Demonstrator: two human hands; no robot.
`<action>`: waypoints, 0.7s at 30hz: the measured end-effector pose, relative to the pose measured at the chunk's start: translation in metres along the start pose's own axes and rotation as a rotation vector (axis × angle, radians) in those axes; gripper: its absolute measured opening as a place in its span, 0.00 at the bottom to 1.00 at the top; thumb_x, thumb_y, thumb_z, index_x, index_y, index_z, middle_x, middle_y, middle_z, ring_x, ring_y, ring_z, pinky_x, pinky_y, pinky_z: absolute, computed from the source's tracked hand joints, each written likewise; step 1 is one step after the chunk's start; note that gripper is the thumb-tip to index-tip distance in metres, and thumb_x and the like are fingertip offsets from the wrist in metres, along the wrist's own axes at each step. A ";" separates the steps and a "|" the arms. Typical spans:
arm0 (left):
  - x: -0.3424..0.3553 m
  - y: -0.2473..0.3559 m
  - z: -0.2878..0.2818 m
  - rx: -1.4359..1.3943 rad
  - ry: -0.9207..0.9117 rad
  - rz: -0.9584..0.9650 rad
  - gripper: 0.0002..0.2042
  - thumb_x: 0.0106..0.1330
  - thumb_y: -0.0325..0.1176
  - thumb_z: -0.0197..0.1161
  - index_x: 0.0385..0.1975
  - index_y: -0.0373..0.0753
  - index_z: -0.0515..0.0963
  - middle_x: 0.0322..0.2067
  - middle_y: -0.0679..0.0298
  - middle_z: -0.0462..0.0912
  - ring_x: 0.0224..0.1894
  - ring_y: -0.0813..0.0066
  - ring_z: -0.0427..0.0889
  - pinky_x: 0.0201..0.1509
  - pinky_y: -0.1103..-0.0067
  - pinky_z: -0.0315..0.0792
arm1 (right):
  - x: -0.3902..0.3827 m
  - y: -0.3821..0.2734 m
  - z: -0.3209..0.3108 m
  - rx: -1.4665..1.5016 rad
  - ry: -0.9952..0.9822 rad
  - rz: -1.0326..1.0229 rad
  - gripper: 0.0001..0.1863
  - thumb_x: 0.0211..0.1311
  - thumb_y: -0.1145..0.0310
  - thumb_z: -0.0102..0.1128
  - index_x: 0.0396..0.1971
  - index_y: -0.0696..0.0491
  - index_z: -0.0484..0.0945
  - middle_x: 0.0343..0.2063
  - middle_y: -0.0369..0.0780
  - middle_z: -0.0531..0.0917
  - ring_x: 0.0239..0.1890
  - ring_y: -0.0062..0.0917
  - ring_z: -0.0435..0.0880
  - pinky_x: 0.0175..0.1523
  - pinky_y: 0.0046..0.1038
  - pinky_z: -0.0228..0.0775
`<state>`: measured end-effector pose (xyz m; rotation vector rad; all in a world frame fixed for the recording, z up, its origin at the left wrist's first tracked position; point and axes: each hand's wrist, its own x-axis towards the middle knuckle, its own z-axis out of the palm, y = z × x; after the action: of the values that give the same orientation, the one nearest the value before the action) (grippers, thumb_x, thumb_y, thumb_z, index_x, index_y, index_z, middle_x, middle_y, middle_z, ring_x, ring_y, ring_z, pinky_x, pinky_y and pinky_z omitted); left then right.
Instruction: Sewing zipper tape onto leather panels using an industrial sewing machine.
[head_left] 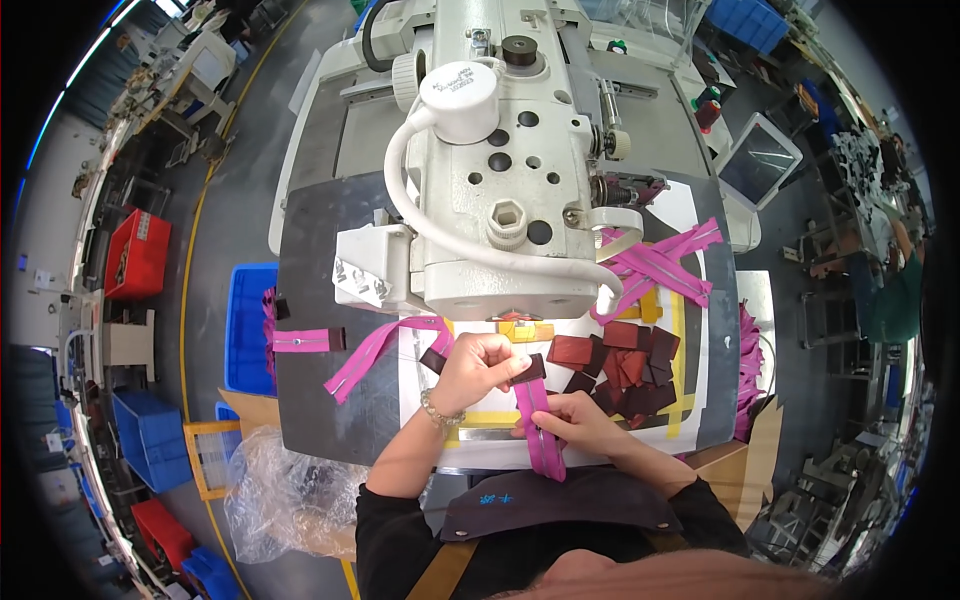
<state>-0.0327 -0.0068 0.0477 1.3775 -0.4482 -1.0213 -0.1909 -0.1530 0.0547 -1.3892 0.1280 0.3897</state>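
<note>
My left hand pinches a small dark brown patch at the top end of a pink zipper, just in front of the sewing machine head. My right hand holds the zipper tape lower down, thumb across it. Behind my fingers sits a yellow fixture. Loose red and dark brown patches lie in a pile to the right. More pink zippers lie left and behind on the right. My fingertips under the patch are hidden.
A blue bin stands left of the work table, with clear plastic sheeting below. A bundle of pink zippers and cardboard are at the right. A screen stands behind; red and blue bins line the aisle.
</note>
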 end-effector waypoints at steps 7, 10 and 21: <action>0.000 0.000 0.000 -0.046 -0.002 -0.013 0.10 0.62 0.32 0.67 0.22 0.34 0.79 0.16 0.68 0.79 0.17 0.87 0.76 0.21 0.87 0.72 | -0.001 -0.011 -0.005 0.081 -0.021 0.140 0.14 0.71 0.67 0.49 0.45 0.61 0.80 0.37 0.39 0.87 0.40 0.15 0.82 0.47 0.21 0.74; 0.001 -0.001 -0.001 -0.048 -0.019 0.023 0.10 0.62 0.32 0.67 0.22 0.34 0.79 0.16 0.68 0.79 0.17 0.87 0.76 0.20 0.87 0.71 | 0.000 -0.008 -0.007 0.089 -0.035 0.136 0.14 0.71 0.66 0.49 0.45 0.60 0.80 0.38 0.39 0.86 0.39 0.15 0.82 0.45 0.21 0.75; -0.002 0.000 0.000 -0.052 0.018 0.016 0.08 0.60 0.29 0.67 0.22 0.34 0.79 0.17 0.68 0.79 0.16 0.87 0.75 0.19 0.88 0.70 | 0.000 -0.001 -0.010 0.081 -0.064 0.096 0.13 0.69 0.70 0.52 0.46 0.61 0.79 0.36 0.43 0.86 0.40 0.21 0.84 0.48 0.24 0.76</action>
<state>-0.0337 -0.0057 0.0484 1.3336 -0.4165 -1.0004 -0.1897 -0.1627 0.0535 -1.2929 0.1569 0.5037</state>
